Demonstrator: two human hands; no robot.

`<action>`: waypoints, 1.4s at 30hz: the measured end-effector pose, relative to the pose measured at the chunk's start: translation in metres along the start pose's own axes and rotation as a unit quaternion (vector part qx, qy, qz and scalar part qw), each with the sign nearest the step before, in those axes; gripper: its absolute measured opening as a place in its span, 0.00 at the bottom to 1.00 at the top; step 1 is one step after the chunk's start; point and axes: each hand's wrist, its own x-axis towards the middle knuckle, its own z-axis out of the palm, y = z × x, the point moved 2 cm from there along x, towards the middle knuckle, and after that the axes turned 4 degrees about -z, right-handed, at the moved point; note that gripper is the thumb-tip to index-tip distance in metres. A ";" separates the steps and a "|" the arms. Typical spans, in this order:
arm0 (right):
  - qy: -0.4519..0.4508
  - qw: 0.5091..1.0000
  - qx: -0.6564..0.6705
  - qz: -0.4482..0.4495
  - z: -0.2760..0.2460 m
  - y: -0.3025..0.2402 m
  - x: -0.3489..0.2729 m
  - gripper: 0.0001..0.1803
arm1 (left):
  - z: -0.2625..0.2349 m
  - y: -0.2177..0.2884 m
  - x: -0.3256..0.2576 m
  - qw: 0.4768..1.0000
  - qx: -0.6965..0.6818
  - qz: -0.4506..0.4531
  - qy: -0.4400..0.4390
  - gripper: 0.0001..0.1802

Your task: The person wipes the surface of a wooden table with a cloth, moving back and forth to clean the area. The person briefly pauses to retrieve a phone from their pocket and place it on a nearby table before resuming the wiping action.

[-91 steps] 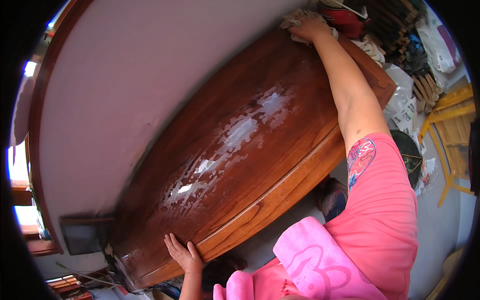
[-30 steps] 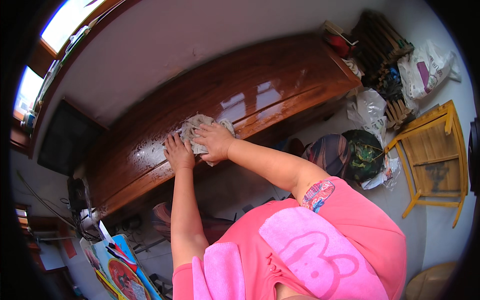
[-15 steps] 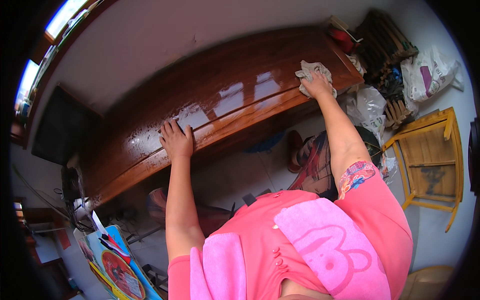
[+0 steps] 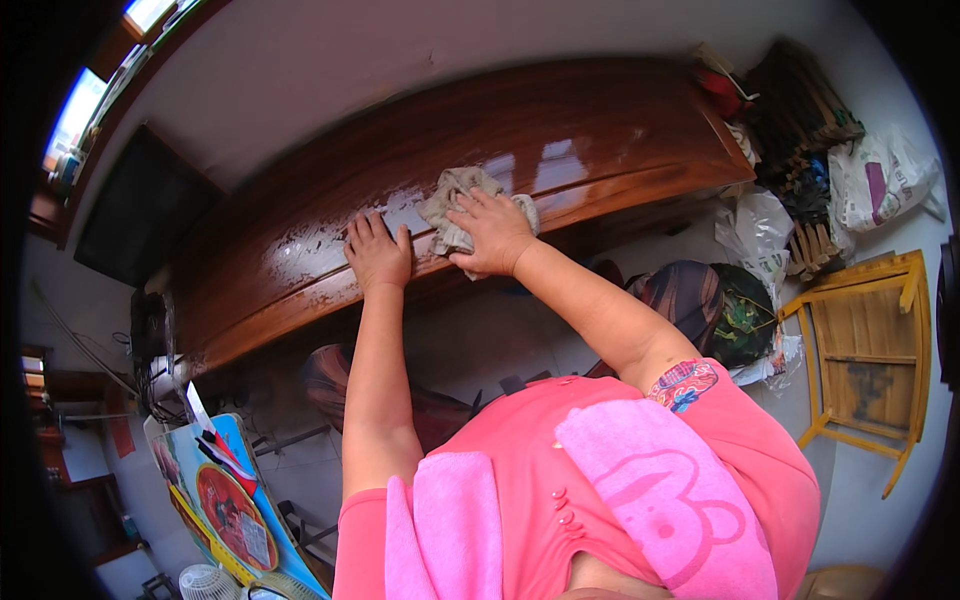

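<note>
Head view, and the crumpled greyish-beige cloth (image 4: pixel 455 188) is back near the middle of the dark wooden worktop (image 4: pixel 590 115), close to the front edge! Half a second ago it was out towards the right end; now the right hand (image 4: pixel 492 236) has drawn it in, so the rubbing is on the middle stretch again. That grip is spread, palm pressing the cloth flat, fingers extended over it rather than pinching. Just beside it, the left hand (image 4: pixel 380 253) stays planted, bare palm down, fingers a little apart, holding nothing. Left of that, a streaky, wet-looking patch (image 4: pixel 305 248) catches the light.

Edges now: the front rim passes right under both hands, and a bit of cloth hangs at it. Plenty of room to the right, glossy wood running to the corner, where wooden slats (image 4: pixel 800 105) and a white plastic bag (image 4: pixel 882 185) crowd in beyond. Along the back, the wall (image 4: pixel 360 75) bounds the reach; at the left end, a dark flat screen (image 4: pixel 145 215). Off to the right, well apart, stands a tilted yellow wooden chair (image 4: pixel 868 340).
</note>
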 end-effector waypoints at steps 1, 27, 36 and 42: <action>0.015 1.000 0.008 -0.017 0.006 -0.002 -0.001 0.41 | 0.000 0.000 0.000 1.000 -0.001 -0.001 -0.002 0.38; -0.028 0.934 0.255 0.250 -0.051 0.133 0.040 0.30 | 0.001 0.005 -0.001 1.000 -0.005 -0.011 0.003 0.39; 0.084 0.996 -0.006 -0.035 0.010 -0.016 0.032 0.37 | -0.008 0.005 -0.001 0.999 0.002 -0.018 -0.030 0.38; 0.077 0.995 -0.043 -0.046 -0.014 0.027 0.016 0.35 | -0.004 -0.002 -0.002 0.999 0.015 -0.018 -0.031 0.38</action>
